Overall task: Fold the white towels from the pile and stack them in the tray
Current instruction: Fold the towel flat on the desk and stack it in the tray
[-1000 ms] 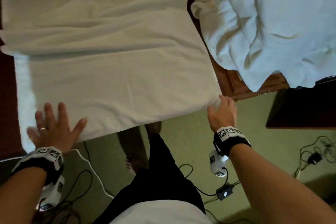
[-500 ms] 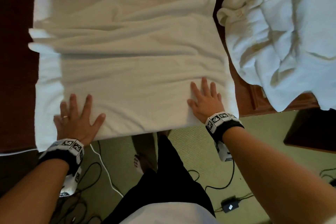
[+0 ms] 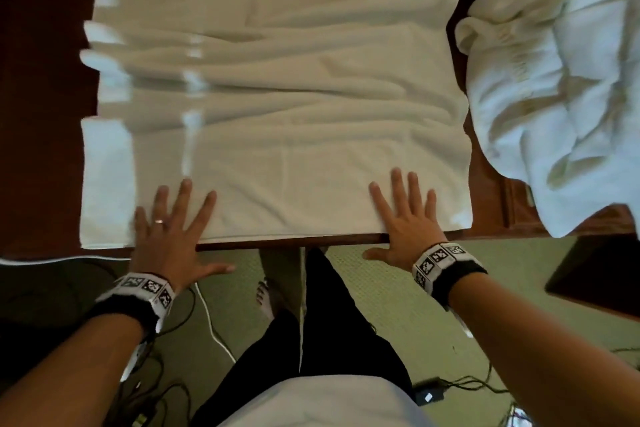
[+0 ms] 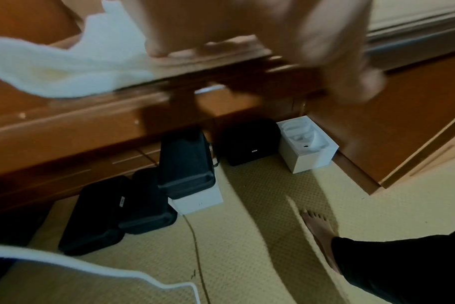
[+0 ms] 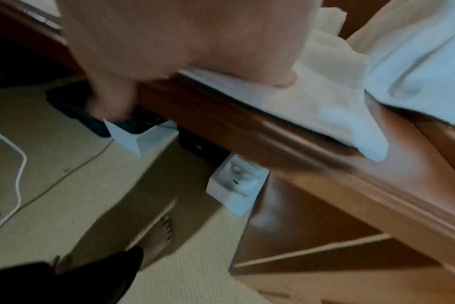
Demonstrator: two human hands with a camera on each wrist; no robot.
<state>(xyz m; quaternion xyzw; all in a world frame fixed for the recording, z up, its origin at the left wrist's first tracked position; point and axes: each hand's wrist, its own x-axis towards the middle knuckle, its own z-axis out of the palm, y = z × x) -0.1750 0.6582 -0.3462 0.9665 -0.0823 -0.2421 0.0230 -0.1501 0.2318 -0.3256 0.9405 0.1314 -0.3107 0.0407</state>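
Observation:
A white towel [image 3: 277,114] lies spread over the dark wooden table [image 3: 294,242], wrinkled across its far half. My left hand [image 3: 169,218] lies flat with spread fingers on the towel's near left part. My right hand [image 3: 405,215] lies flat with spread fingers on its near right part, the thumb past the table edge. A pile of white towels [image 3: 561,80] sits at the right and hangs over the table edge. In the left wrist view the towel's corner [image 4: 65,67] drapes at the table edge; in the right wrist view the towel [image 5: 325,102] lies under my right hand [image 5: 195,41]. No tray is in view.
Under the table stand black cases [image 4: 185,162] and white boxes [image 4: 308,144] on the carpet. Cables [image 3: 214,322] run over the floor near my bare feet [image 3: 266,298]. A dark wooden piece [image 3: 595,274] stands low at the right.
Both hands have slid over the towel's near edge: the left to the right, the right from the near right corner inward, now flat. The towel's near part looks smoother.

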